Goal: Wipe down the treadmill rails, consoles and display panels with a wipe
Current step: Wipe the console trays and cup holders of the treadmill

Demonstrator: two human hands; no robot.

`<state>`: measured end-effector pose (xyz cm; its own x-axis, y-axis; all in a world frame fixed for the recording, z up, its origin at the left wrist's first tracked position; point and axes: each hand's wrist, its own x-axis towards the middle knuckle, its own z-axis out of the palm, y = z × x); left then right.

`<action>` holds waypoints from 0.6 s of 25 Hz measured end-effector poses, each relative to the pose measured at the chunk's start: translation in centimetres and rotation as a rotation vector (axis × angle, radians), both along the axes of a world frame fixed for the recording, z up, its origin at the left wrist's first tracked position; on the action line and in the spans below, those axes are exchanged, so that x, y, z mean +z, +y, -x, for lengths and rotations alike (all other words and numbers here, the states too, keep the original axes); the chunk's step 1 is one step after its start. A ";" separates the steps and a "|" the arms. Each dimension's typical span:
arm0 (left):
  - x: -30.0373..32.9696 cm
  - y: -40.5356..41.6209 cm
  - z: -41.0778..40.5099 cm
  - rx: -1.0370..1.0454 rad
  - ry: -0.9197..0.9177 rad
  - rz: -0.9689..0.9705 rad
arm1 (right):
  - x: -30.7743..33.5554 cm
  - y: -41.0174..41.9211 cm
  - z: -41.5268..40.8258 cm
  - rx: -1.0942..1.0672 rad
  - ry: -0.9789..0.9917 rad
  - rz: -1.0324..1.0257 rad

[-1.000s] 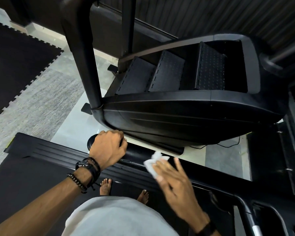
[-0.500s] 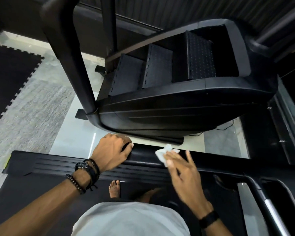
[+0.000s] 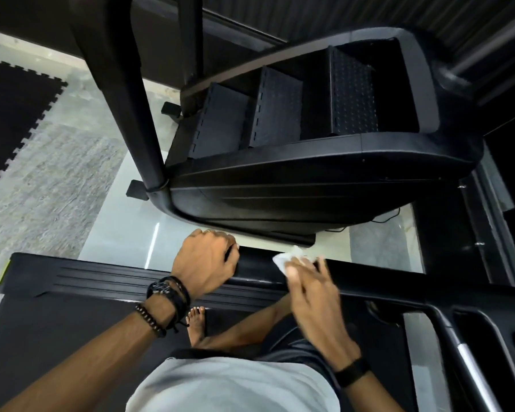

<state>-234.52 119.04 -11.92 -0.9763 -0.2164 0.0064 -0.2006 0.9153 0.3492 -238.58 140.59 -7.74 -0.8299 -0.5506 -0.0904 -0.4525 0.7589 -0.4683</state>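
The treadmill's black side rail [image 3: 375, 276] runs across the middle of the view. My left hand [image 3: 204, 261] grips the rail's free end, fingers curled over it. To its right, my right hand [image 3: 315, 295] presses a crumpled white wipe [image 3: 283, 260] onto the rail with fingers fairly straight; the hand is motion-blurred. The treadmill belt [image 3: 57, 331] lies below, with my bare foot [image 3: 197, 322] on it. Part of the console frame [image 3: 458, 322] shows at lower right.
A black stair-climber machine [image 3: 309, 173] stands just beyond the rail, its thick upright [image 3: 122, 93] rising at left. Grey carpet [image 3: 42, 179] and black puzzle mats [image 3: 12, 114] cover the floor at left. A glossy floor panel [image 3: 131, 233] lies between the machines.
My right hand has slid the wipe rightward along the rail, away from my left hand. The camera has shifted slightly; my left hand keeps its grip.
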 end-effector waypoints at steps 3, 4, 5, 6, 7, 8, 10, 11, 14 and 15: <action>-0.2 0.0 0.1 0.008 -0.001 0.025 | -0.5 -2.4 -3.5 0.209 -0.007 -0.037; -0.3 -0.2 0.3 0.008 -0.001 0.010 | -0.3 -1.1 -3.9 0.257 0.025 -0.042; -0.2 -0.1 0.1 0.010 0.004 -0.023 | -0.3 0.9 -3.6 0.239 0.052 -0.047; -0.1 0.1 -0.2 0.009 0.024 -0.030 | -0.4 2.4 -2.7 0.155 0.059 -0.034; 0.1 0.3 -0.2 0.011 0.054 -0.019 | -0.6 2.7 -1.4 0.051 0.055 -0.029; 0.0 0.2 -0.1 0.012 0.056 -0.009 | -1.0 2.2 -0.1 -0.017 0.036 -0.051; -0.2 -0.3 0.2 0.001 0.037 0.002 | -1.6 -1.3 0.1 0.010 0.012 -0.096; -0.1 -0.2 0.0 0.007 0.036 0.012 | -1.9 -2.5 -1.0 0.059 -0.003 -0.096; 0.2 0.3 0.0 0.034 0.021 0.025 | -0.9 -0.5 -3.6 0.242 0.071 -0.038; 0.2 0.4 -0.1 0.038 0.033 0.019 | -0.7 1.4 -3.3 0.213 0.115 -0.052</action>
<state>-234.43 119.43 -11.73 -0.9667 -0.2524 0.0432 -0.2235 0.9140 0.3386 -235.29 141.95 -8.44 -0.7018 -0.7115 -0.0343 -0.6532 0.6621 -0.3673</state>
